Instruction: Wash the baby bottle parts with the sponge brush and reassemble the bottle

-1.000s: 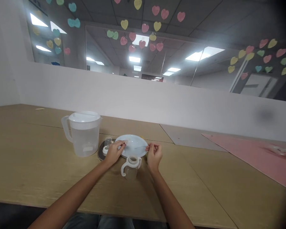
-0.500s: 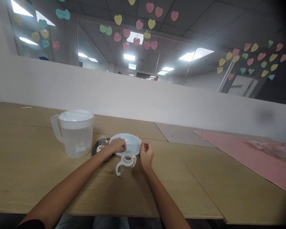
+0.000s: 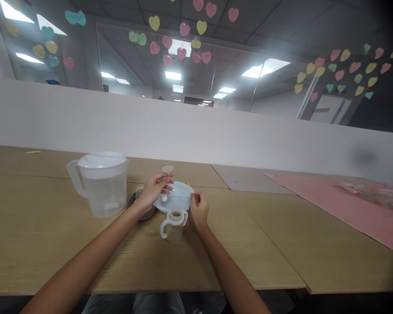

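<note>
My left hand is raised above the left side of a round white plate-like dish. Its fingers are closed on a small translucent piece with a round disc top. A white ball-shaped bit shows just below these fingers; whether it joins the disc piece I cannot tell. At the dish's right rim my right hand is pinched, fingertips on the edge. A thin dark line crosses the dish. In front stands a clear cup with two white handles, upright and without a lid.
To the left stands a large translucent lidded pitcher. A dark round metal plate lies partly under my left wrist, with a small clear part on it. Pink sheet with clear plastic packaging covers the right side.
My left hand has risen from the dish and moved slightly left, with the disc-topped piece now visible in its fingers. My right hand stays at the dish's rim. The view has tilted slightly.
</note>
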